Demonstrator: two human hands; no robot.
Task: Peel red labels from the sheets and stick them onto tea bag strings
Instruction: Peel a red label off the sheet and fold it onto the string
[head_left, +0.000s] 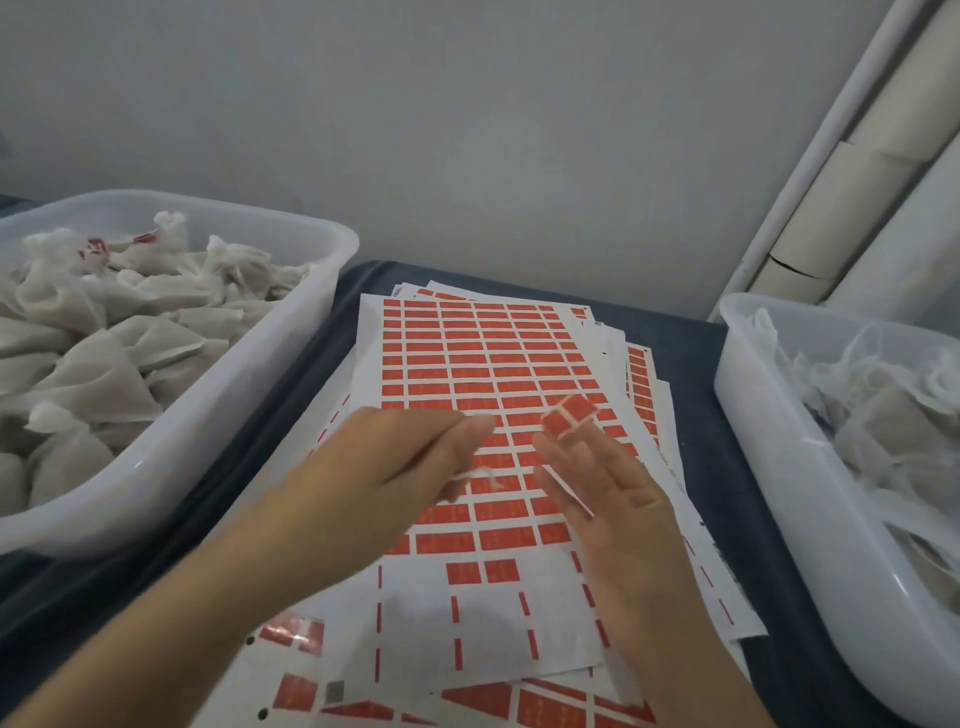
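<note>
- Top label sheet (483, 364): near rows stripped bare, most red labels left.
- Left hand (384, 467) pinches a tea bag string (480, 475); right hand (613, 499), fingers straight, carries peeled labels (569, 413) on a fingertip.
- Left tub (291, 332): a few bags tagged, apparently finished; right tub (779, 447)'s bags show no tags.

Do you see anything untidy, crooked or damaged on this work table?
The label sheets lie in a loose, fanned stack, their edges not aligned. The top sheet's near rows are already peeled bare. A peeled red label sticks to the right hand's fingertips. Nothing looks spilled or torn.
</note>
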